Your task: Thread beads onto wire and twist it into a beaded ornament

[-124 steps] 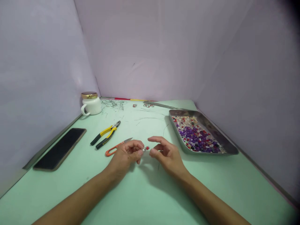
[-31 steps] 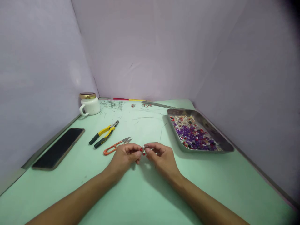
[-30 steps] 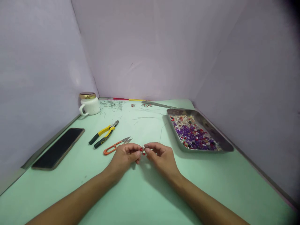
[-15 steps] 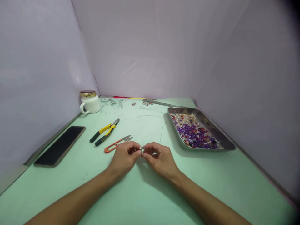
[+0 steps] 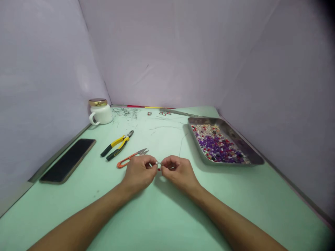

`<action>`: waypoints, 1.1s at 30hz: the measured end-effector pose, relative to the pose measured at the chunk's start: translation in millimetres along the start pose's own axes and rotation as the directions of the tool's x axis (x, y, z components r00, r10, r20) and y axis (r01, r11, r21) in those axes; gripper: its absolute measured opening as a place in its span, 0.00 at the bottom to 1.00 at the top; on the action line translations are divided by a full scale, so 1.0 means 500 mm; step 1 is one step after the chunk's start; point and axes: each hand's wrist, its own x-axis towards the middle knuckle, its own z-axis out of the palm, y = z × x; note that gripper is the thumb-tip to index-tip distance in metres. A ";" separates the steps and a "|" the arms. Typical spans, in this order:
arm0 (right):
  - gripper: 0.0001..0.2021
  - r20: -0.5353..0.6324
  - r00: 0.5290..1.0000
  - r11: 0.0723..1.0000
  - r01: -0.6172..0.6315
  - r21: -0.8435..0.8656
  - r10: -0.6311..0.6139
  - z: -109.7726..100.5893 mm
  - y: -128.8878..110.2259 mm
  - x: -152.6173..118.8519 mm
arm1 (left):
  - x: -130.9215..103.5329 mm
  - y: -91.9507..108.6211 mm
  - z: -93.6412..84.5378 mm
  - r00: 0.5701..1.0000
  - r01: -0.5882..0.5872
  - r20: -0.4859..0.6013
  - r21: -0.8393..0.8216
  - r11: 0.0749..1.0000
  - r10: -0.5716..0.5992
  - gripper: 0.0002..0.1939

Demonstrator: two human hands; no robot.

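Between my two hands is a small beaded wire piece (image 5: pixel 159 169), with a red bead low down and a pale bead near the top. My left hand (image 5: pixel 140 173) pinches its left side, fingers closed. The right side is pinched by my right hand (image 5: pixel 180 174), thumb against fingertips. Much of the piece is hidden by the fingers. Orange thread snips (image 5: pixel 125 162) lie just beyond my left hand. A metal tray (image 5: pixel 230 163) of purple, red, clear and black beads stands to the right.
Yellow-and-black pliers (image 5: pixel 117 144), a phone (image 5: pixel 68 161) and a white lidded mug (image 5: pixel 101 114) are on the left. At the back lie wire scraps (image 5: pixel 125 113), small beaded pieces (image 5: pixel 164 113) and long wires (image 5: pixel 180 113). Walls enclose the table.
The fingertips have shifted slightly around the beaded piece, and a short stretch of wire now shows between them. The whole view has moved a little.
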 end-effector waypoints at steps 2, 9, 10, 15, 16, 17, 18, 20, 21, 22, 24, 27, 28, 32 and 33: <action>0.06 0.029 0.999 0.997 0.044 -0.057 -0.043 -0.004 0.012 0.008 | 0.009 -0.009 0.003 0.998 -0.059 0.007 0.051 0.997 0.059 0.08; 0.07 0.162 0.969 0.944 0.222 -0.245 -0.186 -0.026 0.034 0.032 | 0.028 -0.026 0.003 0.968 -0.217 0.171 0.195 0.957 0.185 0.06; 0.07 0.173 0.966 0.942 0.230 -0.245 -0.190 -0.028 0.033 0.033 | 0.028 -0.024 0.003 0.968 -0.222 0.169 0.224 0.949 0.186 0.06; 0.06 0.207 0.958 0.938 0.246 -0.245 -0.198 -0.033 0.029 0.032 | 0.027 -0.018 0.004 0.963 -0.258 0.156 0.306 0.916 0.219 0.07; 0.07 0.210 0.958 0.936 0.248 -0.251 -0.197 -0.033 0.029 0.033 | 0.027 -0.019 0.005 0.960 -0.270 0.156 0.309 0.912 0.232 0.07; 0.07 0.216 0.957 0.934 0.249 -0.256 -0.195 -0.034 0.028 0.033 | 0.027 -0.020 0.005 0.958 -0.281 0.155 0.311 0.908 0.243 0.07; 0.07 0.221 0.956 0.933 0.248 -0.262 -0.192 -0.036 0.028 0.033 | 0.028 -0.020 0.005 0.955 -0.291 0.154 0.312 0.904 0.254 0.07; 0.08 0.234 0.955 0.933 0.242 -0.266 -0.181 -0.037 0.027 0.034 | 0.028 -0.022 0.005 0.951 -0.303 0.154 0.310 0.901 0.267 0.07; 0.09 0.237 0.955 0.934 0.239 -0.265 -0.177 -0.038 0.027 0.034 | 0.028 -0.023 0.005 0.951 -0.305 0.154 0.307 0.902 0.269 0.07; 0.09 0.240 0.955 0.936 0.237 -0.260 -0.175 -0.038 0.028 0.035 | 0.028 -0.024 0.005 0.951 -0.304 0.153 0.302 0.904 0.269 0.07; 0.09 0.237 0.956 0.946 0.231 -0.229 -0.176 -0.038 0.030 0.035 | 0.028 -0.026 0.006 0.956 -0.289 0.141 0.280 0.916 0.259 0.07; 0.06 0.210 0.971 0.986 0.137 -0.098 -0.114 -0.036 0.031 0.035 | 0.031 -0.030 0.002 0.973 -0.198 0.144 0.105 0.975 0.182 0.06; 0.05 0.188 0.980 0.997 0.069 -0.023 -0.063 -0.035 0.030 0.036 | 0.032 -0.032 0.000 0.978 -0.137 0.159 -0.012 0.990 0.137 0.07; 0.08 0.112 0.982 0.916 -0.182 0.358 0.151 -0.031 0.017 0.036 | 0.036 -0.032 -0.013 0.969 0.156 0.245 -0.521 0.839 -0.028 0.15; 0.09 0.104 0.979 0.881 -0.203 0.428 0.175 -0.030 0.014 0.036 | 0.036 -0.031 -0.014 0.962 0.204 0.267 -0.589 0.782 -0.050 0.16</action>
